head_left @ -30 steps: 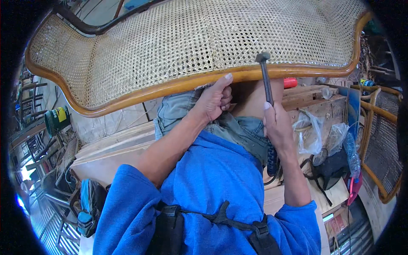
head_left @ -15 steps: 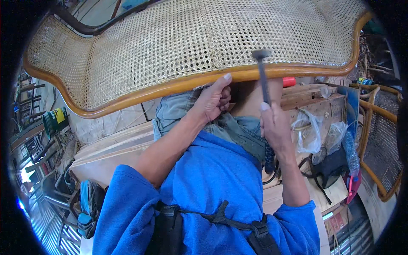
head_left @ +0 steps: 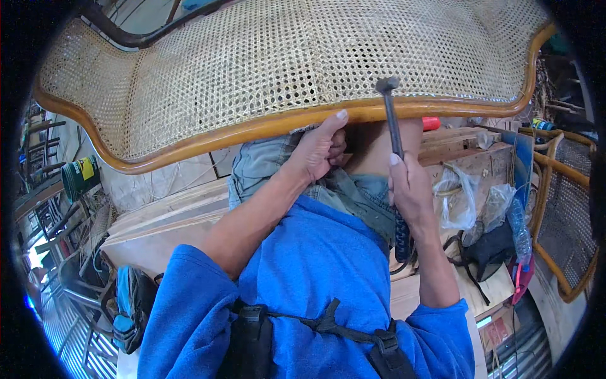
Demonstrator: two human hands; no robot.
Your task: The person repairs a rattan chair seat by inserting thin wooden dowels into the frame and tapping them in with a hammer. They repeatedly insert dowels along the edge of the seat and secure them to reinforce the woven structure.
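A long woven cane panel (head_left: 233, 69) in a curved, varnished wooden frame (head_left: 246, 130) lies across my lap. My left hand (head_left: 319, 148) is closed at the frame's near rail, its thumb on the wood and its fingers curled below. What the curled fingers might hold besides the rail is hidden. In my right hand (head_left: 410, 186) is a hammer (head_left: 392, 120), gripped partway along its dark handle. The hammer's head sits above the cane, just past the rail, and looks raised off it; the patterned grip end hangs below my fist.
Stacked wooden boards (head_left: 170, 221) lie beneath me. On the right are clear plastic bags (head_left: 464, 199), a black bag (head_left: 489, 249), a plastic bottle (head_left: 519, 230) and another cane-panelled frame (head_left: 568, 208). A green can (head_left: 79, 180) and a blue-black backpack (head_left: 132, 303) stand left.
The hammer's head has shifted slightly and tilted, now showing sharper. My left hand and the cane-panelled frame have hardly moved.
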